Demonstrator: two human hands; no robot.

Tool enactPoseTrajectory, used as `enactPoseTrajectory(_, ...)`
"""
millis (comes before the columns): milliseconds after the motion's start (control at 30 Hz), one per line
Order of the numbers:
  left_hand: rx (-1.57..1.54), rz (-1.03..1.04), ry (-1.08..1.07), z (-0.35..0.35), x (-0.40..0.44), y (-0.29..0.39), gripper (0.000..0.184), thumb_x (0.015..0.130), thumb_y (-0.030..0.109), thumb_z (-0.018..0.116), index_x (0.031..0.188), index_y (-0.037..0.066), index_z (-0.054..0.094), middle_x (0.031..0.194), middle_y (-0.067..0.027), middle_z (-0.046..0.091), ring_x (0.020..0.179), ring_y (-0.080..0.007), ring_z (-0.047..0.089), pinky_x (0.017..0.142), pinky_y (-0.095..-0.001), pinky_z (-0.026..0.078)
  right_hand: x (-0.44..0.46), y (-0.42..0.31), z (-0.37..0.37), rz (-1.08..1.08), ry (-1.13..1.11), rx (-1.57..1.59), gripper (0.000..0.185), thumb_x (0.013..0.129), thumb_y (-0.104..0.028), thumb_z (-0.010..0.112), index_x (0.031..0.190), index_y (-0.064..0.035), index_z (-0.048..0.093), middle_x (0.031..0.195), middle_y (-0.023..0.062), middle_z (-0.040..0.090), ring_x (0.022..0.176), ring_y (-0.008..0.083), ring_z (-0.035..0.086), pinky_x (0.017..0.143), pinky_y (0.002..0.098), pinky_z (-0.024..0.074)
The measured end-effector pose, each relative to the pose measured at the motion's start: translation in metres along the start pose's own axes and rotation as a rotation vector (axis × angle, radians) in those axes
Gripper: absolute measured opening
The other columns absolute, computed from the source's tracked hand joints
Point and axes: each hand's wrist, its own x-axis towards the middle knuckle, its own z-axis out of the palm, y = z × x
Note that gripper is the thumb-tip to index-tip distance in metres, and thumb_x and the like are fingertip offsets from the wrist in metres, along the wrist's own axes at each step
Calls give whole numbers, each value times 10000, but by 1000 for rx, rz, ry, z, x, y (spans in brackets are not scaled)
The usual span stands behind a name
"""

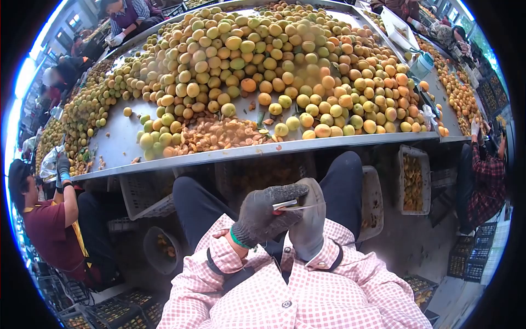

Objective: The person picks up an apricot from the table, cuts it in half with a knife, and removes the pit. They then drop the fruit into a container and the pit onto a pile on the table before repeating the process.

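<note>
My left hand (pixel 264 214), in a dark knitted glove with a green cuff, is closed around a small knife (pixel 285 207). Its thin blade points right, across my right hand (pixel 308 222). That hand wears a smooth grey glove and is curled close against the left one. Whatever its fingers hold is hidden from view. Both hands are together above my lap, in front of the metal table (pixel 307 144). On the table lies a large heap of yellow-green and orange apricots (pixel 235 60). Near its front edge is a pile of small brownish-orange pits or pieces (pixel 219 136).
Under the table edge stand a pale crate (pixel 143 194), a crate with yellowish pieces (pixel 413 181) and another bin (pixel 371 205). A grey bucket (pixel 163 249) is on the floor to the left. Co-workers sit left (pixel 52 230) and right (pixel 487 175). A teal jug (pixel 421 64) stands on the table.
</note>
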Motion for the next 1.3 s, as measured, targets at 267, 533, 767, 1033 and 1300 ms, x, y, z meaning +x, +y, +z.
enactPoseTrajectory(267, -638, -282, 262, 19, -3, 7, 533, 898, 352, 567, 1296, 10, 474, 1130, -98, 615, 1071, -190, 556, 955, -312, 401, 17, 0, 2, 189, 30, 514, 198, 963, -155, 437, 831, -13, 477, 745, 46, 506, 663, 112, 487, 577, 248, 398)
enactPoseTrajectory(533, 99, 38, 53, -9, 0, 2, 708, 681, 454, 775, 1231, 66, 554, 1085, -163, 644, 964, -334, 643, 805, -363, 518, 15, -7, -11, -147, -148, -15, 192, 961, -201, 508, 848, -45, 509, 765, -3, 525, 685, 43, 489, 628, 204, 415)
enactPoseTrajectory(767, -265, 85, 185, 15, -9, 15, 496, 863, 355, 640, 1213, 12, 559, 1094, -152, 647, 964, -280, 645, 833, -340, 486, 10, -32, 2, 230, 213, 790, 163, 972, -70, 364, 867, -44, 486, 753, 62, 584, 641, 95, 539, 615, 231, 459)
enactPoseTrajectory(1033, -1230, -562, 299, 16, -1, 6, 531, 946, 463, 478, 1303, 70, 455, 1132, -88, 569, 878, -177, 604, 759, -312, 509, 27, 15, 10, 547, -27, 872, 212, 985, -169, 417, 819, -56, 484, 733, 30, 491, 616, 93, 438, 559, 223, 371)
enactPoseTrajectory(1300, -1339, -669, 178, -7, -5, -10, 660, 866, 650, 443, 1375, 236, 372, 539, 82, 294, 376, -49, 252, 367, -211, 234, 19, 60, 7, 501, -210, 329, 302, 982, -271, 469, 1113, -19, 571, 993, 48, 581, 936, 109, 534, 824, 229, 429)
